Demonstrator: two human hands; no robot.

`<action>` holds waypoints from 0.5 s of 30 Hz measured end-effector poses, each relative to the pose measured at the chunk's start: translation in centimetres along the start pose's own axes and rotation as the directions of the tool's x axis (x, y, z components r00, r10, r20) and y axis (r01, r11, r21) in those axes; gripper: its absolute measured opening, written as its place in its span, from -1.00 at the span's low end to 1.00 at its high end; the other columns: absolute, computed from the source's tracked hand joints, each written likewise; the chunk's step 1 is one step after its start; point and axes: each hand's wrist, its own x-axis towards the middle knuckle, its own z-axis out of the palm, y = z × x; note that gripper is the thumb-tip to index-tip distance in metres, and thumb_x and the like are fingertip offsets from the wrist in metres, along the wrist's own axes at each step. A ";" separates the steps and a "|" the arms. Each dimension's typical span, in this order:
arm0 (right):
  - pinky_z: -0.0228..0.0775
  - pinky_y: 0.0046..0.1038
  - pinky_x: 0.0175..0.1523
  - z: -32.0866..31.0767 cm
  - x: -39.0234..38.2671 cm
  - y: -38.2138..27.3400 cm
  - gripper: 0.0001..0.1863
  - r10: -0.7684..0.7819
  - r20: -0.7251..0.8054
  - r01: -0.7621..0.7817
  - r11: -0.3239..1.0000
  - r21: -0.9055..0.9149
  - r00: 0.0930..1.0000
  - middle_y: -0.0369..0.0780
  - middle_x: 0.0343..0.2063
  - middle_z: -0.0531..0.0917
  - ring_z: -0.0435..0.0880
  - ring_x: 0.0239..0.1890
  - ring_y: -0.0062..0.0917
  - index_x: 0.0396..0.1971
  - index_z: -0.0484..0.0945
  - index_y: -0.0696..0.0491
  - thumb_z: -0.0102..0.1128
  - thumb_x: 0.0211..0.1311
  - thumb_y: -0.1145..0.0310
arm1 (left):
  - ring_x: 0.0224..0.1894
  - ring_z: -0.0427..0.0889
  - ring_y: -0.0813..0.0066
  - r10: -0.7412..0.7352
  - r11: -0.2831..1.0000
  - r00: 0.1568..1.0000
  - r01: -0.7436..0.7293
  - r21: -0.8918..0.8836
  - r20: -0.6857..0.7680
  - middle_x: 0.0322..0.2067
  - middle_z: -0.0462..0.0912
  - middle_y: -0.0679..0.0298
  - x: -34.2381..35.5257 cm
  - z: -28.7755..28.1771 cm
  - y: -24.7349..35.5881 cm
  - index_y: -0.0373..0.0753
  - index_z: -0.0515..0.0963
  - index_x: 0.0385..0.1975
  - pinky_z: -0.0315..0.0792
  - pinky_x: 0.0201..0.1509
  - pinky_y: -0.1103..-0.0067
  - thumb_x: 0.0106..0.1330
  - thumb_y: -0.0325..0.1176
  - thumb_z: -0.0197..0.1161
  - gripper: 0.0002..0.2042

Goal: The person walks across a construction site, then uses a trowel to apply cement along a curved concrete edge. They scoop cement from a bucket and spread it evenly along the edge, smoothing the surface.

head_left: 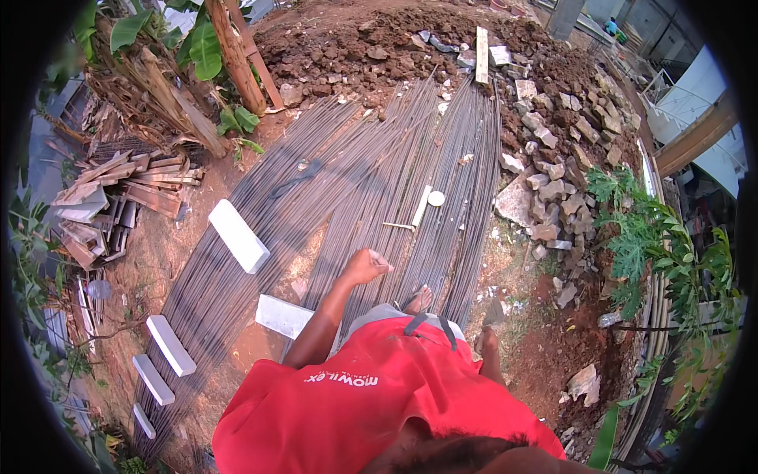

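Long dark steel bars (367, 182) lie in fanned bundles beneath me, with my bare foot (417, 299) among them. My left hand (367, 265) is raised above the bars with its fingers curled; what they hold, if anything, I cannot make out. My right hand (488, 340) hangs at my right side, small and unclear, its fingers hard to read. A long white block (237, 235) rests on the left bundle, another (283, 316) lies just left of my left forearm. Ahead are a pale narrow strip (421, 207) and a round white disc (436, 198).
Broken concrete (545, 189) and dug soil (347, 47) border the bars at right and back. Left are scrap boards (134, 189), banana stems (193, 110) and more white blocks (170, 344). Leafy plants (632, 268) line the right edge. A distant person (611, 28) is at top right.
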 end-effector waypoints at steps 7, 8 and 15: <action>0.47 -0.34 -0.40 7.2 6.4 -30.2 -0.63 -0.486 -0.044 0.471 0.864 -0.179 0.873 -0.07 -0.41 0.65 0.65 -0.47 -0.38 -0.15 0.55 0.21 0.29 0.22 0.20 | -0.05 0.74 0.14 -0.661 0.620 0.715 0.692 -0.371 0.228 -0.09 0.73 -0.04 1.6 8.8 -15.2 -0.48 0.53 -0.09 0.54 -0.07 0.35 0.37 -0.36 0.13 -0.72; 0.48 -0.30 -0.31 8.3 7.4 -32.5 -0.61 -0.664 -0.139 0.605 0.735 -0.306 0.735 -0.05 -0.37 0.65 0.66 -0.40 -0.32 -0.12 0.53 0.22 0.29 0.21 0.22 | -0.07 0.74 0.15 -0.645 0.679 0.718 0.695 -0.235 0.261 -0.11 0.74 -0.02 1.2 9.5 -16.2 -0.47 0.55 -0.11 0.54 -0.08 0.36 0.35 -0.36 0.16 -0.72; 0.47 -0.11 -0.06 12.5 13.7 -40.8 -0.58 -0.853 -0.259 0.566 0.500 -0.655 0.453 0.06 -0.33 0.64 0.66 -0.24 -0.07 -0.10 0.48 0.28 0.25 0.20 0.24 | -0.24 0.74 0.22 -0.717 0.640 0.673 0.739 -0.210 0.183 -0.25 0.77 0.08 14.1 11.1 -14.1 -0.36 0.68 -0.24 0.56 -0.17 0.38 0.15 -0.31 0.37 -0.74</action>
